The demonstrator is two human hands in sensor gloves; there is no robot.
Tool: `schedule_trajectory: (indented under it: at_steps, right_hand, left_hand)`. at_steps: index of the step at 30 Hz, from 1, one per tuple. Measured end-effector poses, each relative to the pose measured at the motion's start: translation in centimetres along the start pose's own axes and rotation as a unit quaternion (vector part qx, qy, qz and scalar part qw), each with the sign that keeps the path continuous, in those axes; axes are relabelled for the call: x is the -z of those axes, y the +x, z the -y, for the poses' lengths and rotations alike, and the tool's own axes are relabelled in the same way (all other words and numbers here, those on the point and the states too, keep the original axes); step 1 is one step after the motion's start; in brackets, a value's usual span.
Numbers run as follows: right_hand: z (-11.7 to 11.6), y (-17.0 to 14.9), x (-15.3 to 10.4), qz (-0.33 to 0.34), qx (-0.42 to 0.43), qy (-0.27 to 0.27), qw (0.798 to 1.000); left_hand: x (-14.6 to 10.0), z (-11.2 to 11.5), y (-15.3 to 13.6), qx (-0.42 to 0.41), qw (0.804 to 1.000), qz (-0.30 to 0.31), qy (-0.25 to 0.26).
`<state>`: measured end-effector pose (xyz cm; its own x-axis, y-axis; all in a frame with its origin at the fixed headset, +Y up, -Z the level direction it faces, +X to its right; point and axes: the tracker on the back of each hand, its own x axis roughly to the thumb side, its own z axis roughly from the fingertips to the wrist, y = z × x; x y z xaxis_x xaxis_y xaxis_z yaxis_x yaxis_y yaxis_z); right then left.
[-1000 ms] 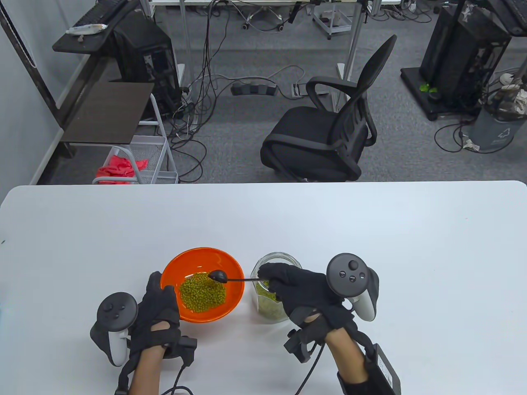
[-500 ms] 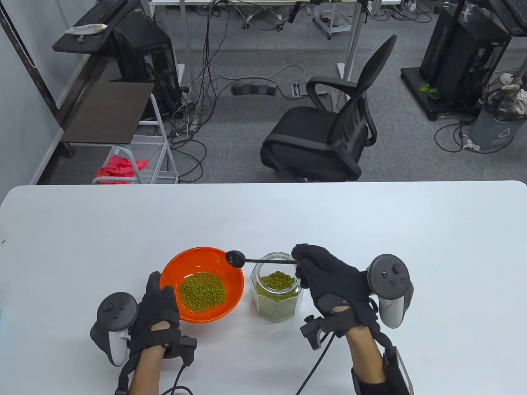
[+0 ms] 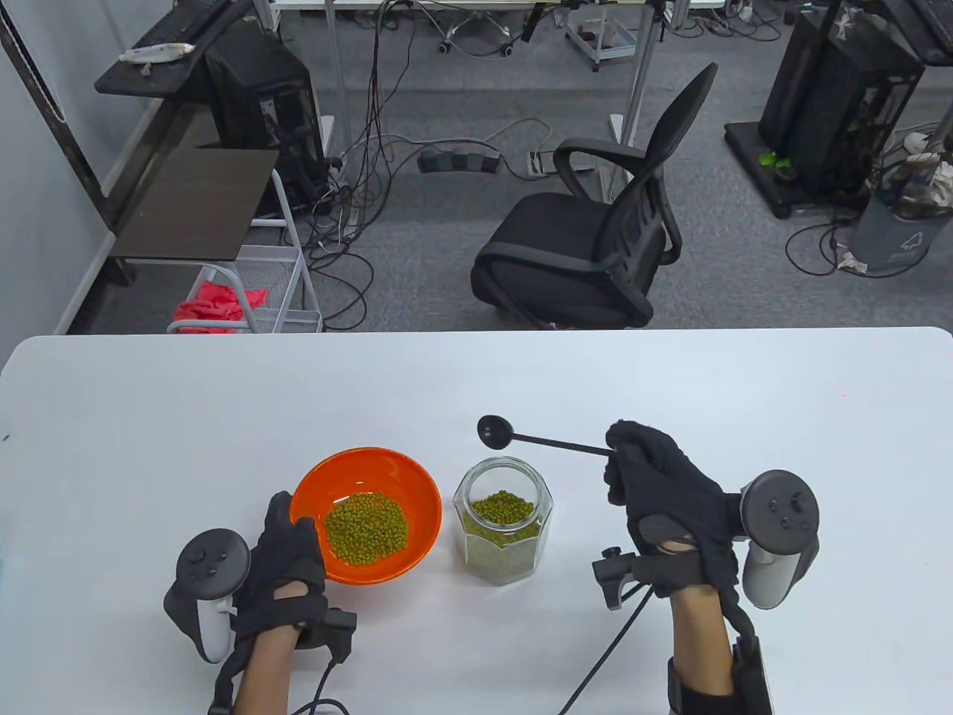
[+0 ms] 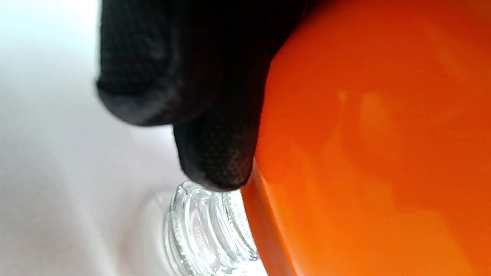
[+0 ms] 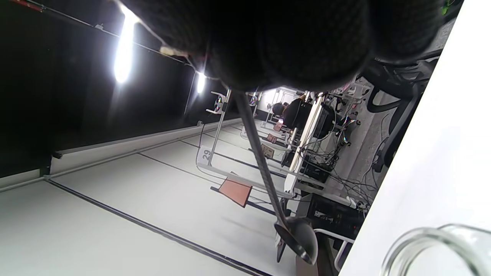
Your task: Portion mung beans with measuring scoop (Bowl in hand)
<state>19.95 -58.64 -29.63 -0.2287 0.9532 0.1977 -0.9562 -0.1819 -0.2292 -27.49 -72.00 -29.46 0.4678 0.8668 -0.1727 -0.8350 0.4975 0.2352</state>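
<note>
An orange bowl (image 3: 372, 465) with a heap of mung beans (image 3: 366, 527) sits at the table's front left. My left hand (image 3: 287, 555) grips its near-left rim; its fingers (image 4: 215, 161) press the bowl's outer wall (image 4: 376, 145) in the left wrist view. A clear glass jar (image 3: 503, 551), open and about half full of beans, stands right of the bowl. My right hand (image 3: 644, 477) grips the handle end of a black measuring scoop (image 3: 493, 430), held in the air beyond the jar. Its cup looks empty. The scoop (image 5: 297, 234) also shows in the right wrist view.
The white table (image 3: 223, 402) spreads wide around the bowl and jar. A black office chair (image 3: 595, 246) stands on the floor beyond the far edge. The jar's rim shows in the left wrist view (image 4: 199, 230) and the right wrist view (image 5: 433, 245).
My right hand carried the scoop from over the bowl to the right and away, past the jar. The left hand, bowl and jar stayed where they were.
</note>
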Motion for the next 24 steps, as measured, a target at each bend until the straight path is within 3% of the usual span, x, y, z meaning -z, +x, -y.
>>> schedule_trajectory:
  at_steps: [6, 13, 24]
  right_hand:
    - [0.3, -0.1, 0.1, -0.001, -0.043, -0.01, 0.999]
    - [-0.6, -0.1, 0.3, -0.01, -0.106, 0.021, 0.994]
    - [-4.9, -0.1, 0.0, 0.014, -0.234, 0.044, 0.971]
  left_hand:
    - [0.0, 0.0, 0.0, 0.001, 1.0, 0.0, -0.001]
    - [0.0, 0.1, 0.0, 0.001, 1.0, 0.001, -0.001]
    - [0.0, 0.1, 0.0, 0.001, 1.0, 0.001, -0.002]
